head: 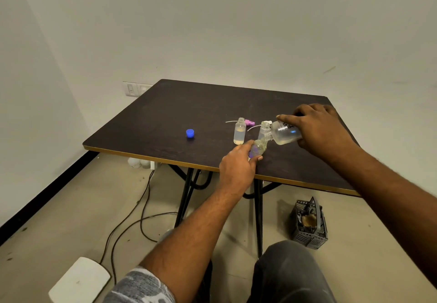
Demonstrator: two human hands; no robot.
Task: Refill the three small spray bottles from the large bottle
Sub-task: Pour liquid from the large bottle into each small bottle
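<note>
The large bottle (285,134) is held tipped on its side in the grip of the right hand (316,127), with the fingers curled over its body. Its neck is brought down to the mouth of a small spray bottle (257,149), which is pinched, itself tilted, in the grip of the left hand (236,167) near the front edge of the desk (165,113). Liquid could be spilled if the two narrow mouths are let slip apart, or if the large bottle is tipped too steeply and the small one overfilled. An open second bottle (239,132) and a third bottle (263,130), just behind the pour, could be knocked over by a wrist.
</note>
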